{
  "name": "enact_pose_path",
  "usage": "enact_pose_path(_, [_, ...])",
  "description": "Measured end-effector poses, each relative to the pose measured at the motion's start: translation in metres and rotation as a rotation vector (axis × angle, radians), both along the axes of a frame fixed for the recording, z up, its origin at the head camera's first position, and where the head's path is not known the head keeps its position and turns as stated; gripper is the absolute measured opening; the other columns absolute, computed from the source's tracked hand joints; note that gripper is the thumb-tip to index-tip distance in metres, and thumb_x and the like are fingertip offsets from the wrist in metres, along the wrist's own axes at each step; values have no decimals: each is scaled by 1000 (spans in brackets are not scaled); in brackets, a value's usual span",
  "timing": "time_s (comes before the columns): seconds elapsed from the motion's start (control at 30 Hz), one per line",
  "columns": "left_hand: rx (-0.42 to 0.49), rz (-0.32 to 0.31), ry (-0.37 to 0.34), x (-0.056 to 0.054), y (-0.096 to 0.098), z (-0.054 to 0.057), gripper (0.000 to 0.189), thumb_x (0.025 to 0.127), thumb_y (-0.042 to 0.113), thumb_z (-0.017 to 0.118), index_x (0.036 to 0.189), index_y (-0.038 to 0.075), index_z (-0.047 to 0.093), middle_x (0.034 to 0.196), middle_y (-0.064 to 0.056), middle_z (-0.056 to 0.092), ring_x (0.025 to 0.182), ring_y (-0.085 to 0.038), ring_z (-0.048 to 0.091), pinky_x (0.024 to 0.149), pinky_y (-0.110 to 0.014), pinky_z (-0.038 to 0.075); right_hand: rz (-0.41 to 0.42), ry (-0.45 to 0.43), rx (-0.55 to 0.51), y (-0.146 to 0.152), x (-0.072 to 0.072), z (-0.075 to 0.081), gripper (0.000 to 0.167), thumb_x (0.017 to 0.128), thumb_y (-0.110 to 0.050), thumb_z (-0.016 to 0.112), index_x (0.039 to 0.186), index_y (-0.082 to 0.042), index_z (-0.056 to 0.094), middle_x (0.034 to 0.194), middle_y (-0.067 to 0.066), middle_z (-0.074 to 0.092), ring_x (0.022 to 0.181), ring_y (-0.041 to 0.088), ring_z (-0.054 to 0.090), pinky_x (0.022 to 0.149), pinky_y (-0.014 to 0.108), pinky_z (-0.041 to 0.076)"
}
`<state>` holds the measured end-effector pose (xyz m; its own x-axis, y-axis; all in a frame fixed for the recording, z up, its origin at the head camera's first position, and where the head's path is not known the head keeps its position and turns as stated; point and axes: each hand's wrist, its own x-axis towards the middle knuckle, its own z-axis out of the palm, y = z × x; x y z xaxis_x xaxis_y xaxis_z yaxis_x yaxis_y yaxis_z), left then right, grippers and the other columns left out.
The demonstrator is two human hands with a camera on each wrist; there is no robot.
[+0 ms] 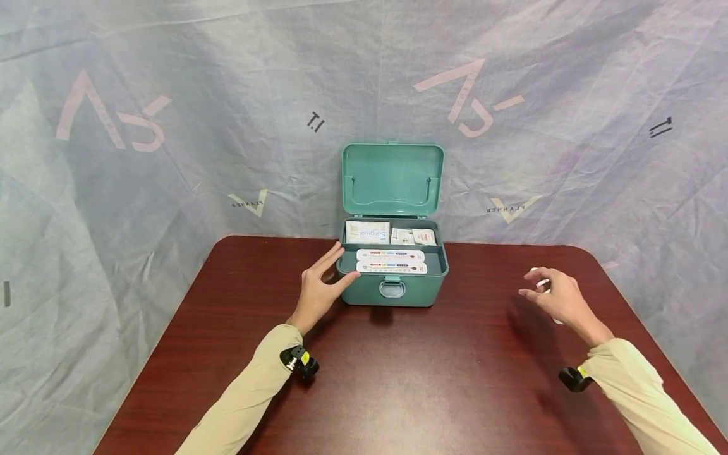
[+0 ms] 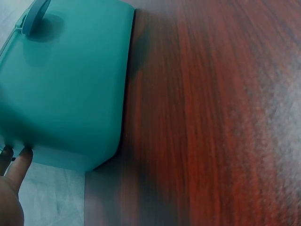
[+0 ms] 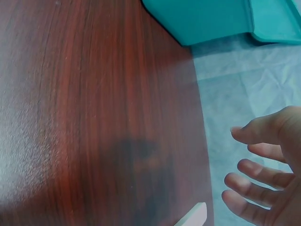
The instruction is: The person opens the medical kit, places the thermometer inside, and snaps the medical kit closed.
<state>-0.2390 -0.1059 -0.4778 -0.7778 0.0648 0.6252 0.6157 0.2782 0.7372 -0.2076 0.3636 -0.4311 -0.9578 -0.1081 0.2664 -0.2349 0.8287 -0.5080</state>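
A teal box [image 1: 392, 292] with its lid [image 1: 394, 177] raised stands at the back of the table. Two white thermometer cards [image 1: 391, 268] lie in its front compartment. Behind the divider sit a white box marked "Surgical" [image 1: 367, 232] and white packets [image 1: 423, 237]. My left hand [image 1: 321, 287] rests at the box's left side, fingertips at its wall and thumb by the front corner. Farther right, my right hand [image 1: 560, 296] hovers with loosely bent fingers, nothing between them. A white, slim object [image 3: 194, 215] lies below it, mostly hidden by the hand in the head view.
The dark red-brown wooden table [image 1: 421, 385] has rounded far corners. Grey printed cloth [image 1: 284, 76] hangs behind it and along both sides. A metal latch ring [image 1: 392, 289] is on the box's front. Each wrist carries a small black camera [image 1: 574, 379].
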Motion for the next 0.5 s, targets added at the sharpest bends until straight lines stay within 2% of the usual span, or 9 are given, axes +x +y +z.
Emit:
enact_pose_path(0.2, [-4,4,-3,0,0,0,62,79,28,79,132,4,56,141,-11,47,128,-16,46,90,-35,50,-25,46,13,12,-3,-10,33,76,-17,80,100,0,66,81,13,64,66,6,53,53,22,43])
enact_pose_path(0.37, [-2,5,3,-1,0,0,62,79,27,79,132,4,56,140,-12,48,128,-18,46,90,-40,50,-47,60,46,21,-4,-15,33,75,-19,80,97,1,65,72,8,63,62,12,54,52,27,41])
enact_pose_path(0.5, [9,0,9,0,1,0,61,79,24,79,132,4,56,140,-11,48,127,-19,46,89,-44,50,-71,34,61,26,-2,-18,38,77,-21,79,100,4,63,72,9,61,63,16,52,53,29,40])
